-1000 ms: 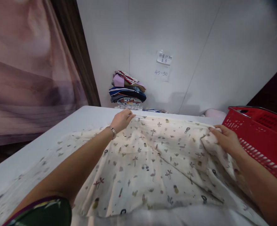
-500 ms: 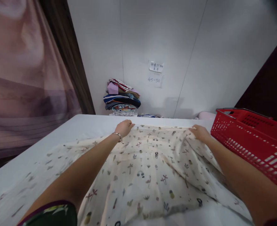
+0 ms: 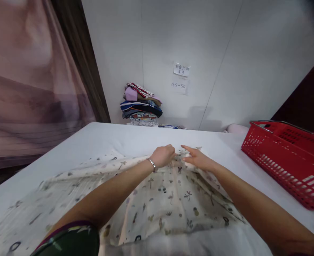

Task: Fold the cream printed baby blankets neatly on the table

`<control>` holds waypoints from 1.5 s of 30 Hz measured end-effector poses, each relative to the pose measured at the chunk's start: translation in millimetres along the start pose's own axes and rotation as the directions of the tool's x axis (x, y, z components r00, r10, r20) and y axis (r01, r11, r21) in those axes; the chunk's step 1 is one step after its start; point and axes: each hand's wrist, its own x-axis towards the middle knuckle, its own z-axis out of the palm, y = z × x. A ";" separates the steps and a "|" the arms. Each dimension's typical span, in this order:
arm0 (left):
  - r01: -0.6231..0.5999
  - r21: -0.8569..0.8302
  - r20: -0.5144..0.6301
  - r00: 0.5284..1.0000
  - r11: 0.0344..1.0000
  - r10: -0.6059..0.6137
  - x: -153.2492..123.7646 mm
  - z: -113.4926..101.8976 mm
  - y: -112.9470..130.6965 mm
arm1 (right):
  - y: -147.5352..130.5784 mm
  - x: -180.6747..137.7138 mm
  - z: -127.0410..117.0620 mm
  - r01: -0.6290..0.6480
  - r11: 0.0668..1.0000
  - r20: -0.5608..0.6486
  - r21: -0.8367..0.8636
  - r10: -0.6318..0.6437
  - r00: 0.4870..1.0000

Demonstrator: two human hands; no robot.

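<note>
A thin white cloth [image 3: 157, 209] printed with small palm trees, pineapples and flamingos is spread in loose folds over the front of the table. My left hand [image 3: 163, 156], with a bracelet at its wrist, is closed on the cloth's far edge near the middle. Just to its right, my right hand [image 3: 199, 160] has thumb and index finger spread around the bunched edge, its other fingers partly hidden. A small corner of fabric sticks out beyond the right fingers. The cloth's left part lies rumpled under my left forearm.
A red plastic basket [image 3: 287, 160] with a metal handle stands on the white table [image 3: 106, 137] at the right. Beyond the far edge is a stack of folded fabrics [image 3: 142, 105] against the wall. A pinkish curtain [image 3: 34, 89] hangs at the left.
Both hands were wide apart, holding the far edge stretched. They have come together near the middle, gathering the edge between them. The right fingers have spread.
</note>
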 end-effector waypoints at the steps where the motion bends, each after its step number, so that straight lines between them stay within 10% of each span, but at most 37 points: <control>1: -0.009 -0.019 -0.009 1.000 1.000 0.009 -3.3 0.7 6.1 | -7.3 2.9 11.5 0.040 0.999 0.036 0.014 -0.041 0.999; 16: 0.109 -0.467 0.226 0.974 0.878 0.000 -73.4 -4.6 -43.6 | -19.9 -31.3 44.5 -0.134 0.990 0.188 0.046 0.123 0.975; 45: 0.279 0.333 0.165 0.923 0.901 -0.347 -199.6 -87.8 -167.8 | 10.3 -56.7 58.6 -0.150 0.985 0.144 -0.084 0.161 0.976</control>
